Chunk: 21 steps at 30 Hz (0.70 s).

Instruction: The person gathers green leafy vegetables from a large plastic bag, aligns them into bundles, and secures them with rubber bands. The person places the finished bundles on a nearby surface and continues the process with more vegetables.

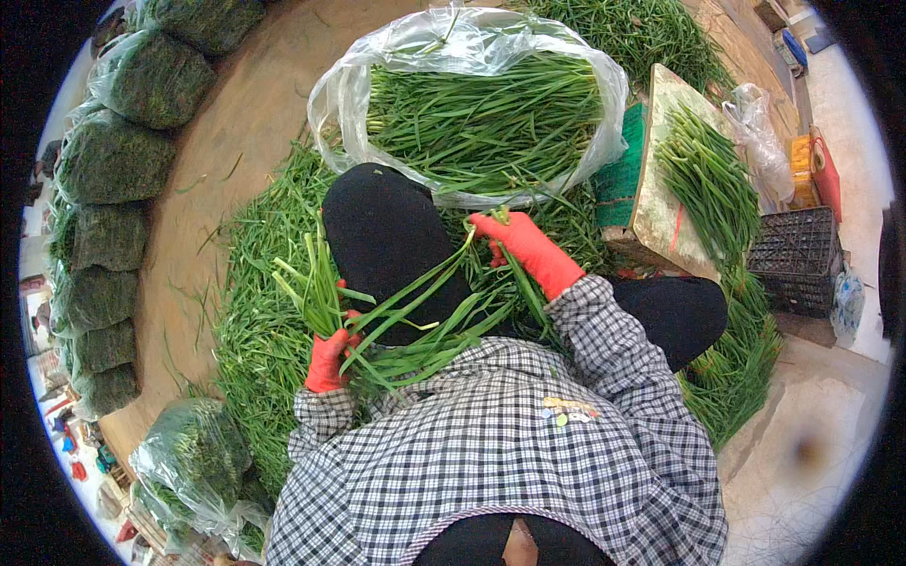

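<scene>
Red gloves cover both of my hands. My left hand (330, 359) is closed round a bunch of leafy green stalks (311, 293), possibly garlic chives, their pale cut ends pointing up and away from me. In front of my body, my right hand (527, 244) grips a few more green stalks (524, 290), with short pale ends poking out above the fingers. Long loose leaves (432, 283) stretch between the two hands across my lap. Beyond my knee, a clear plastic bag (329, 127) stands wide open, filled with stalks laid side by side (488, 127).
Loose greens (262, 304) are heaped round my legs. A board (655, 205) at the right carries a bundle of stalks (708, 184); a black plastic crate (793, 244) stands beyond it. Several packed bags (117, 159) line the far left, and another filled bag (191, 460) sits at the lower left.
</scene>
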Available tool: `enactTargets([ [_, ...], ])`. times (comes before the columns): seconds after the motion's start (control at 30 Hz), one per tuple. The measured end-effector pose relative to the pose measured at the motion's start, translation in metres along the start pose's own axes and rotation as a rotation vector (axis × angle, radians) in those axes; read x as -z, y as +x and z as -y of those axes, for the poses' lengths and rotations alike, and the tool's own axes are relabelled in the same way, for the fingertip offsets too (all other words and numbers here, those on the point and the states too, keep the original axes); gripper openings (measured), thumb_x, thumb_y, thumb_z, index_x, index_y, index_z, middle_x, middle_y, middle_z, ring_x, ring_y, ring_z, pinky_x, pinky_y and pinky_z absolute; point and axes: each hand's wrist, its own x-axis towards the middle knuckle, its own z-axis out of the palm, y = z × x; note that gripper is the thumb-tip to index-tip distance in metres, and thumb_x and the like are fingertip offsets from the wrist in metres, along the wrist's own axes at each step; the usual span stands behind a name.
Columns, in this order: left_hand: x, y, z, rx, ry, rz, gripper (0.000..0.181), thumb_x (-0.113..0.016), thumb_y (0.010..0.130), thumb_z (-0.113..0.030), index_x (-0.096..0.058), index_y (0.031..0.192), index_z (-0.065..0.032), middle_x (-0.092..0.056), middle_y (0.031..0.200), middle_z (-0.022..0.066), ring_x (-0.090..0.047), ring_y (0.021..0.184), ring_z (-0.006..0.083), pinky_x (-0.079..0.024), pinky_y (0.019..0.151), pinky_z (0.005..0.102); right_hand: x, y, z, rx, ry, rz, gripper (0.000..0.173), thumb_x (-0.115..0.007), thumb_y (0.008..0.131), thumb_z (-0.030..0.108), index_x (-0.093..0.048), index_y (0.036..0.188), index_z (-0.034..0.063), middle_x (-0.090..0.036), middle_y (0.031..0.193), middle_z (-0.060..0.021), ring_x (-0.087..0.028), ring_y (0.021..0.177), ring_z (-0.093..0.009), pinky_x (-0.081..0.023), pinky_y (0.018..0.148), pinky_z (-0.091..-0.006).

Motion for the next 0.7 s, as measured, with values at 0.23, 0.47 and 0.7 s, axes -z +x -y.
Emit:
enactTargets([
  [0.23, -0.006, -0.008, -0.028, 0.149, 0.356, -0.006, 0.072, -0.069, 0.071, -0.008, -0.039, 0.137, -0.0075, -0.06, 0.081, 0.0006, -0.048, 0.055, 0.006, -0.038, 0.047, 0.018, -0.018, 0.019, -0.008, 0.057, 0.029, 0.031, 0.015, -0.071, 0.071, 0.015, -0.065, 0.078, 0.0025, -0.047, 0.048, -0.003, -0.042, 0.038, -0.014, -0.046, 0.046, -0.0304],
  [0.47, -0.001, -0.012, -0.046, -0.011, 0.31, -0.285, 0.049, -0.064, 0.08, -0.016, -0.048, 0.126, -0.0043, -0.064, 0.087, 0.0043, -0.059, 0.067, 0.0123, -0.042, 0.053, 0.0238, 0.01, -0.008, 0.019, 0.391, 0.237, -0.101, 0.017, -0.064, 0.076, 0.021, -0.061, 0.072, 0.0048, -0.05, 0.055, -0.0008, -0.046, 0.044, -0.012, -0.035, 0.045, -0.0248],
  [0.7, -0.089, 0.008, -0.1, -0.189, 0.193, -0.063, 0.024, -0.062, 0.085, -0.014, -0.059, 0.107, -0.0048, -0.062, 0.106, 0.01, -0.061, 0.099, 0.0244, -0.05, 0.083, 0.0366, 0.027, -0.075, 0.079, 0.566, 0.091, -0.306, 0.015, -0.064, 0.077, 0.022, -0.063, 0.073, 0.0069, -0.053, 0.056, 0.0011, -0.046, 0.044, -0.007, -0.033, 0.043, -0.0229],
])
